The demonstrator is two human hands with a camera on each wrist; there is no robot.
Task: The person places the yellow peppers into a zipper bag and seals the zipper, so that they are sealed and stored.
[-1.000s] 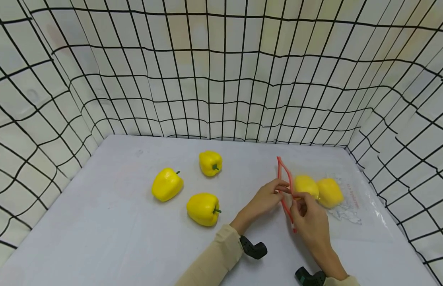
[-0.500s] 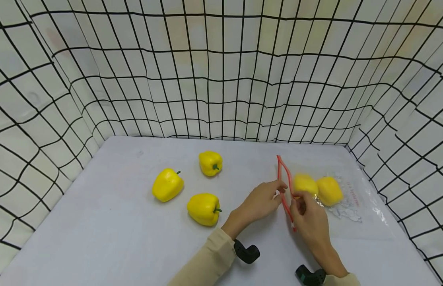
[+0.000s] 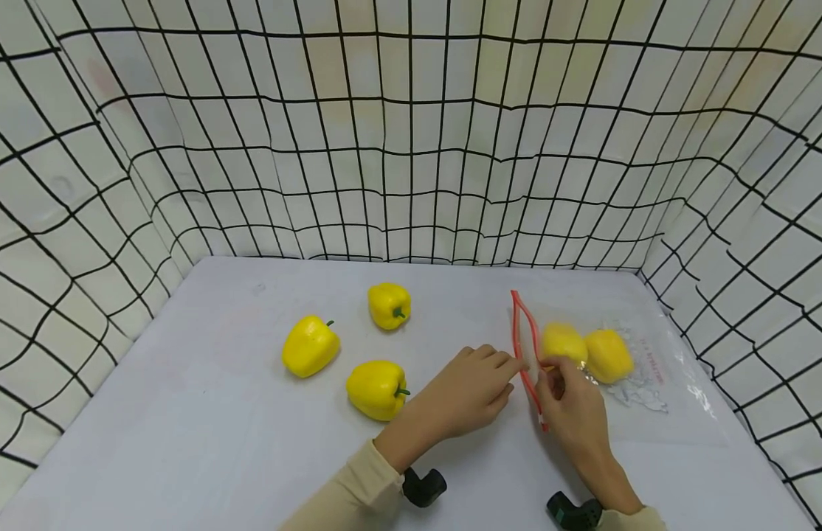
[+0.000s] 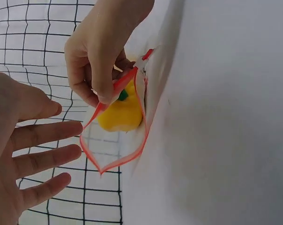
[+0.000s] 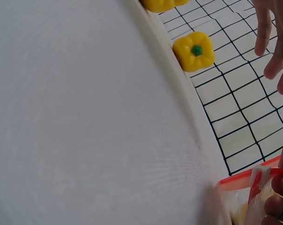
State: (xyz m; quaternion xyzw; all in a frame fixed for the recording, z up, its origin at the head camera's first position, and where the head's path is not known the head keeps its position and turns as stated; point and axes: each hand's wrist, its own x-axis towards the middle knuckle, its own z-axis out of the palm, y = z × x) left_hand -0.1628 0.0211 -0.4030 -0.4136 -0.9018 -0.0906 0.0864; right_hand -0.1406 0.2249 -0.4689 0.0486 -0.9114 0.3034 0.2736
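A white tabletop [image 3: 185, 442] is bordered along its far edge and both sides by a black grid net [image 3: 411, 153], whose cords are bent wavily in places. Behind the net, a whitish backing [image 3: 395, 125] is seen, tinted by blurred yellowish and pinkish patches [image 3: 327, 66]. Near the far left corner, the tabletop is marked by a faint smudge [image 3: 259, 286].

Five yellow bell peppers [image 3: 311, 346] [image 3: 389, 305] [image 3: 377, 390] [image 3: 564, 344] [image 3: 608, 355]: three left, two right inside one zip bag [image 3: 690, 413]. Two hands [image 3: 474, 391] [image 3: 573, 409], two wrist cameras [image 3: 424, 488] [image 3: 573, 512].

Three peppers [image 3: 378, 389] on the table [image 3: 185, 428] — left of a bag [image 3: 657, 398] with two peppers [image 3: 609, 356] inside — netting [image 3: 411, 153] behind.
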